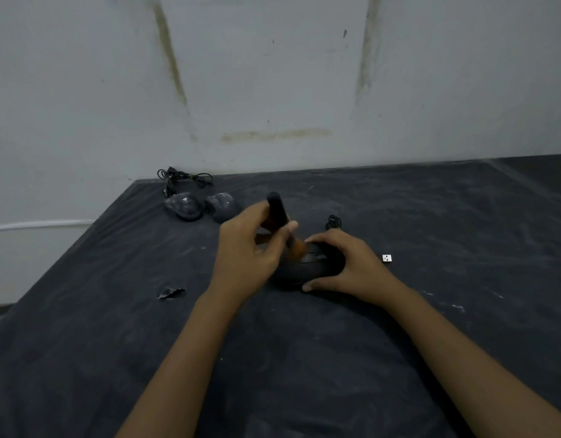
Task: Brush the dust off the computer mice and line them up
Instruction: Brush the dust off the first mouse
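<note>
The left hand [250, 248] grips a brush [280, 214], its bristles on a black mouse [311, 267] that the right hand [352, 263] clasps on the bench [304, 368]. At eleven o'clock, well apart, a dusty mouse [184, 206] lies beside a second dusty mouse [223, 206].

Centre blocked: left hand [247, 248] with brush [276, 208], right hand [352, 263] and held mouse [311, 268] sat close together. Coil [333, 222] lay just behind the right hand, dongle [387, 258] near its right. Far left, dusty mouse [183, 206], neighbour [221, 207] and tangle [186, 179] crowded the wall. Cloth [462, 216] lay open at near side and far right.
</note>
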